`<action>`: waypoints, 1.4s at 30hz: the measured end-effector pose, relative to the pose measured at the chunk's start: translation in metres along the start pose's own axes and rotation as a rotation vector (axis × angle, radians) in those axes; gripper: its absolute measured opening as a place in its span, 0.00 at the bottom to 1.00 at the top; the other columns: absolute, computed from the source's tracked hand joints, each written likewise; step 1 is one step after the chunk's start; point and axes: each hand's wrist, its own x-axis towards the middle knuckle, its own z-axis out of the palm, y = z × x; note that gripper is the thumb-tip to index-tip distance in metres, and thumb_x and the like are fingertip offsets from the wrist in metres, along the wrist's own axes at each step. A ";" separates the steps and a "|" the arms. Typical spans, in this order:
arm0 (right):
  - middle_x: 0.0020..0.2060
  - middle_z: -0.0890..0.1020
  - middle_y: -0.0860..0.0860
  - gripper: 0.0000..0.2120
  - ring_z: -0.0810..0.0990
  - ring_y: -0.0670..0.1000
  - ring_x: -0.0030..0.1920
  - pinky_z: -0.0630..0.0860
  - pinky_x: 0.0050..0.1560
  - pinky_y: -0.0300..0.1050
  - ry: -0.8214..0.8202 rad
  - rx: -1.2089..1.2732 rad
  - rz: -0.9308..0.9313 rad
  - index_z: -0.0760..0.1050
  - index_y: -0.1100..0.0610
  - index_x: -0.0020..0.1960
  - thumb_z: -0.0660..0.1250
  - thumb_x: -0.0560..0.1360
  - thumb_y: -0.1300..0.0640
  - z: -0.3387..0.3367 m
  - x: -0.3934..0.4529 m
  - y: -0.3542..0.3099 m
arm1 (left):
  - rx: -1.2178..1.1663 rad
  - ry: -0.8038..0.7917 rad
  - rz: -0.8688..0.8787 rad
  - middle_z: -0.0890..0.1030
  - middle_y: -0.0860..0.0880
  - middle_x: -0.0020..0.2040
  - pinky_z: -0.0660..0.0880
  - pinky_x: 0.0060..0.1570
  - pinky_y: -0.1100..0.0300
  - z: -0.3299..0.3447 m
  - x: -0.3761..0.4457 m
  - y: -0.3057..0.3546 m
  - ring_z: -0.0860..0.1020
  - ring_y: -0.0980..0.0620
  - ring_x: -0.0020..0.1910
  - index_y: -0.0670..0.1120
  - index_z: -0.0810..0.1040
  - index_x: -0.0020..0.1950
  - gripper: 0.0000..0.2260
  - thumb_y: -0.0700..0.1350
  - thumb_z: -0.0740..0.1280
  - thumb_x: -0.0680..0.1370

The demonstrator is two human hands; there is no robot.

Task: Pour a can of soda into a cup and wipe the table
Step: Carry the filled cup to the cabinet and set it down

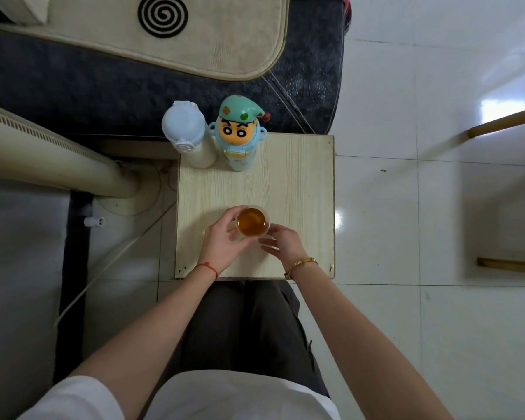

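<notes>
A clear cup (252, 222) holding amber drink stands near the middle front of the small light-wood table (297, 183). My left hand (223, 241) curls around the cup's left side, fingers and thumb wrapped on its wall. My right hand (282, 242) sits just right of the cup, its fingertips touching or almost touching the cup's lower right side with fingers loosely bent. No soda can or cloth shows in the head view.
At the table's back left stand a white flask (188, 131) and a teal cartoon-figure bottle (240, 131), side by side. A bed with a cream mat (164, 40) lies beyond the table. A heater (43, 153) sits to the left. White floor tiles (406, 207) lie to the right.
</notes>
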 end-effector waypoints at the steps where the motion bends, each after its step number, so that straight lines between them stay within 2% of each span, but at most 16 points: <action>1: 0.54 0.81 0.58 0.16 0.80 0.57 0.54 0.80 0.56 0.49 -0.002 -0.003 0.004 0.76 0.63 0.63 0.54 0.81 0.67 0.000 0.001 0.001 | 0.001 -0.002 -0.006 0.79 0.64 0.59 0.76 0.60 0.62 0.001 0.000 -0.003 0.75 0.60 0.64 0.61 0.75 0.64 0.27 0.49 0.80 0.68; 5: 0.53 0.81 0.58 0.15 0.80 0.57 0.52 0.79 0.58 0.50 -0.008 -0.029 0.018 0.77 0.61 0.60 0.55 0.81 0.67 -0.001 0.004 0.007 | 0.013 -0.016 -0.028 0.78 0.64 0.60 0.77 0.61 0.61 0.004 -0.001 -0.010 0.74 0.62 0.64 0.60 0.75 0.65 0.28 0.55 0.79 0.67; 9: 0.56 0.81 0.59 0.17 0.79 0.57 0.54 0.79 0.58 0.49 -0.020 -0.055 0.013 0.76 0.62 0.65 0.55 0.81 0.67 -0.003 0.003 0.010 | 0.019 -0.013 -0.044 0.78 0.62 0.60 0.77 0.62 0.57 0.006 -0.004 -0.013 0.74 0.62 0.65 0.58 0.75 0.66 0.27 0.50 0.79 0.69; 13: 0.57 0.79 0.56 0.20 0.77 0.55 0.55 0.77 0.59 0.50 -0.012 -0.124 -0.027 0.75 0.61 0.67 0.54 0.80 0.70 -0.007 0.001 0.008 | 0.049 -0.034 -0.046 0.77 0.64 0.61 0.76 0.64 0.54 0.005 -0.005 -0.014 0.73 0.63 0.65 0.59 0.73 0.67 0.28 0.48 0.78 0.69; 15: 0.58 0.79 0.55 0.20 0.76 0.54 0.56 0.75 0.63 0.53 0.006 -0.175 -0.048 0.73 0.62 0.68 0.53 0.79 0.70 -0.011 -0.005 0.006 | 0.084 -0.057 -0.086 0.75 0.59 0.66 0.73 0.67 0.50 0.003 -0.008 -0.014 0.72 0.58 0.68 0.56 0.70 0.71 0.32 0.45 0.78 0.70; 18: 0.66 0.77 0.56 0.21 0.74 0.56 0.67 0.70 0.71 0.53 0.052 -0.344 -0.122 0.70 0.60 0.72 0.56 0.80 0.66 -0.020 -0.025 0.002 | 0.208 -0.061 -0.141 0.69 0.53 0.74 0.69 0.71 0.46 -0.005 -0.018 -0.006 0.68 0.51 0.73 0.53 0.62 0.77 0.39 0.44 0.77 0.71; 21: 0.69 0.75 0.55 0.21 0.72 0.55 0.70 0.67 0.70 0.46 0.092 -0.507 -0.211 0.68 0.58 0.74 0.56 0.81 0.60 -0.030 -0.054 -0.004 | 0.341 -0.035 -0.133 0.68 0.51 0.75 0.68 0.72 0.49 -0.020 -0.034 0.015 0.68 0.50 0.73 0.53 0.61 0.78 0.38 0.47 0.76 0.72; 27: 0.69 0.74 0.56 0.21 0.69 0.58 0.71 0.66 0.72 0.53 0.145 -0.747 -0.369 0.67 0.58 0.74 0.58 0.82 0.57 -0.041 -0.122 -0.027 | 0.527 -0.103 -0.024 0.70 0.49 0.74 0.63 0.73 0.52 -0.054 -0.068 0.083 0.65 0.49 0.75 0.49 0.67 0.75 0.27 0.48 0.70 0.78; 32: 0.71 0.73 0.55 0.23 0.65 0.59 0.73 0.65 0.72 0.54 0.244 -0.978 -0.558 0.66 0.57 0.75 0.59 0.81 0.53 -0.046 -0.185 -0.049 | 0.635 -0.144 0.101 0.68 0.47 0.75 0.58 0.76 0.52 -0.080 -0.089 0.148 0.62 0.47 0.76 0.47 0.68 0.75 0.25 0.47 0.68 0.79; 37: 0.71 0.72 0.53 0.23 0.64 0.57 0.73 0.66 0.71 0.56 0.368 -1.045 -0.677 0.66 0.55 0.75 0.58 0.81 0.52 -0.053 -0.241 -0.066 | 0.745 -0.155 0.233 0.68 0.48 0.75 0.59 0.75 0.54 -0.099 -0.103 0.201 0.62 0.49 0.76 0.48 0.67 0.76 0.25 0.49 0.67 0.79; 42: 0.71 0.72 0.52 0.23 0.64 0.57 0.74 0.64 0.72 0.56 0.463 -1.027 -0.717 0.66 0.55 0.75 0.58 0.81 0.51 -0.065 -0.285 -0.062 | 0.826 -0.182 0.337 0.70 0.49 0.74 0.61 0.74 0.54 -0.103 -0.117 0.238 0.65 0.50 0.74 0.49 0.67 0.76 0.25 0.48 0.67 0.79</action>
